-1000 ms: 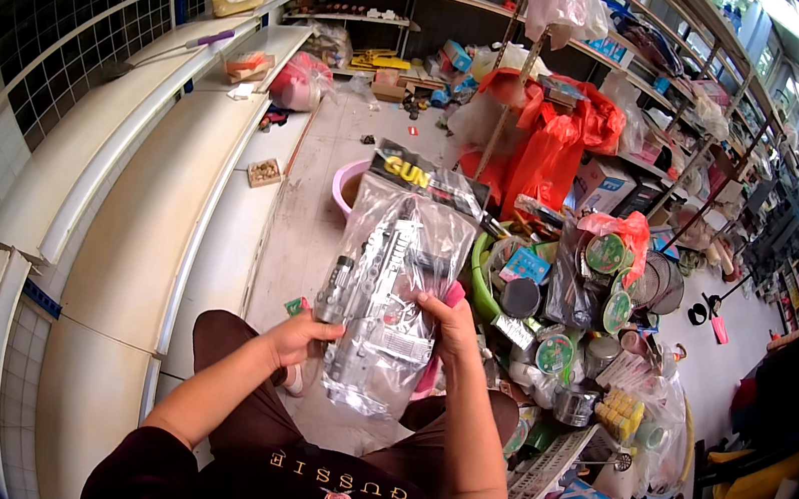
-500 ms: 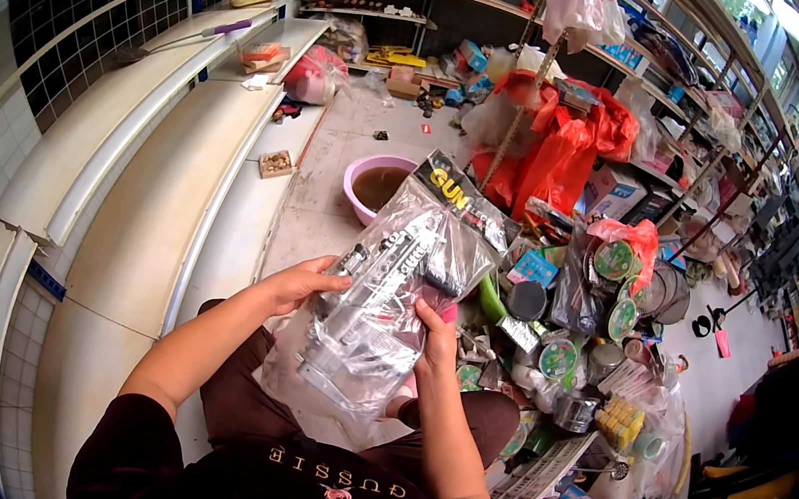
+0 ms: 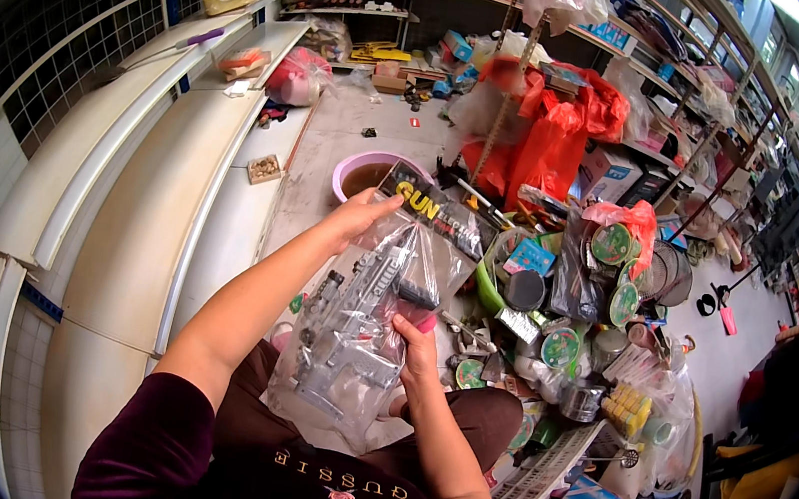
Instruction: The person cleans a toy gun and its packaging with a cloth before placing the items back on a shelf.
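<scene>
A clear plastic bag (image 3: 304,378) with a grey toy gun (image 3: 349,314) inside tilts over my lap. Its top carries a black header card (image 3: 439,219) with yellow lettering. At the card's left end, my left hand (image 3: 361,216) is closed on the bag's upper corner, thumb on the front. My right hand (image 3: 417,348) pinches the bag's right edge lower down, thumb lying on the plastic. A small dark part (image 3: 418,294) shows within the bag above my right thumb. Fingers behind the bag are hidden.
A pink basin (image 3: 345,174) of brown water stands beyond the bag. To the right lies a heap with green-lidded round containers (image 3: 561,348), a black-topped jar (image 3: 525,291) and a white rack (image 3: 547,471). Red plastic bags (image 3: 545,158) hang behind it. Bare shelves (image 3: 154,197) line the left.
My left hand has slid from the bag's left side up to the header card. My right hand still grips the right edge, and the bag has shifted slightly left.
</scene>
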`<state>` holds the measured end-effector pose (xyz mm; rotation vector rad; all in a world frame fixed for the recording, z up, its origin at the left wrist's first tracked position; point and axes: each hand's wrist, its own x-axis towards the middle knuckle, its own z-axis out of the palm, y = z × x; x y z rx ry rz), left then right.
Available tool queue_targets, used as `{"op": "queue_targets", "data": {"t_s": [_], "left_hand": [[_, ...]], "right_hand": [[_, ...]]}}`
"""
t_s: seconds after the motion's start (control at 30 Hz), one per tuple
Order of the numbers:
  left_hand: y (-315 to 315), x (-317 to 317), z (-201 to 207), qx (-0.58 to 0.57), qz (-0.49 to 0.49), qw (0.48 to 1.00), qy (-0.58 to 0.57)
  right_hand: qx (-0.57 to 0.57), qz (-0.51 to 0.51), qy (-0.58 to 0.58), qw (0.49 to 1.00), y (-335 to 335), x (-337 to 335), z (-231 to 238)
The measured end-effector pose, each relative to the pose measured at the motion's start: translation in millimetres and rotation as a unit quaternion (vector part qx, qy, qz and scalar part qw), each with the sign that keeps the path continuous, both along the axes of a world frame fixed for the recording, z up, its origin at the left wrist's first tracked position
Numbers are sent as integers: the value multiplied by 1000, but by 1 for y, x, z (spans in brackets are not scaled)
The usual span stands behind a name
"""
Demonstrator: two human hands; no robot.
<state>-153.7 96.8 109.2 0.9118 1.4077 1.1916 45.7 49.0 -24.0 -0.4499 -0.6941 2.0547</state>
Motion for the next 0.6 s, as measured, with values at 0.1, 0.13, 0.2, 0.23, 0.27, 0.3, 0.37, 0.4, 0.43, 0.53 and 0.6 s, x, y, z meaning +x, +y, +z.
{"op": "queue_targets", "data": {"t_s": [0.1,0.13,0.2,0.23,0.27,0.3,0.37,0.4,0.43,0.53,0.6], "left_hand": [[14,-2,-7,42,-14,999,16],[16,-2,-5,46,-49,997,30],[14,4,-5,31,-51,998,30],[13,8,-7,19,-50,998,28],[11,5,-14,14,-51,998,32],[9,2,-28,6,-99,995,13],[2,-1,-50,-38,-179,983,-20],[0,-4,-62,-70,-205,976,-39],[-3,-8,-74,-103,-231,966,-57],[-44,-5,-67,-125,-220,964,-84],[-68,-8,-74,-141,-199,965,-95]], "right_hand": [[-22,18,0,1000,-3,-3,-6],[-24,17,3,1000,-2,-4,-8],[-44,36,30,998,-1,-6,-15],[-59,13,28,998,0,-7,-20],[-64,12,33,997,2,-7,-26],[-123,54,59,989,4,-1,-33],[-172,87,110,975,6,7,-43],[-189,86,113,972,9,12,-47],[-191,96,126,969,12,13,-50],[-203,47,123,970,11,5,-51],[-202,45,127,970,4,4,-29]]}}
